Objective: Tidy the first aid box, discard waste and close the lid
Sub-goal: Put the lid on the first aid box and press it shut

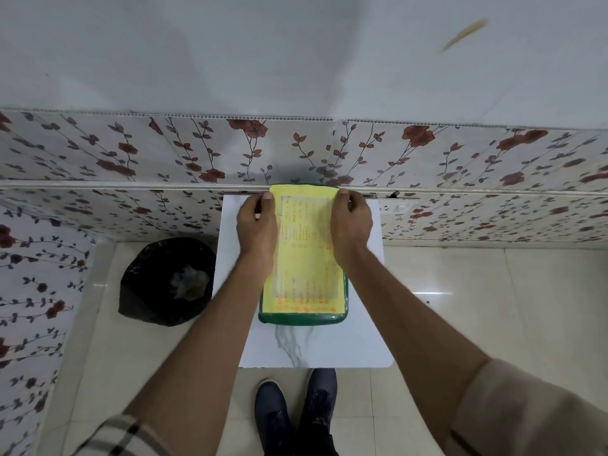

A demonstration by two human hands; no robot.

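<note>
A: Start at the left. What's on the floor there?

B: A black bin (166,280), off the counter's (362,324) left edge, with some crumpled waste in it. If anything more has to go there, it must be carried well past that edge, so a short drop would land on the tiles.

A: And the box?

B: The green box (302,316) sits in the middle of the counter, running from near the front up to the back edge against the wall. A yellow printed sheet (306,241) covers its whole top, so I can't say whether that is the lid's label or a loose paper, or whether the lid is latched.

A: The hands?

B: The left hand (258,225) is at the sheet's far left corner, its fingers (268,200) curled narrow on the edge. The right hand (350,222) mirrors it at the far right corner, fingers bent and pinching there. Both grip the far end only.

A: So where's the risk?

B: Pressing or lifting at that end alone. The near end is free, so the box could tip or slide toward the front edge. If the sheet is loose, uneven pulls could crease or tear it. And contents are hidden; something standing proud inside would stop the lid seating.
</note>
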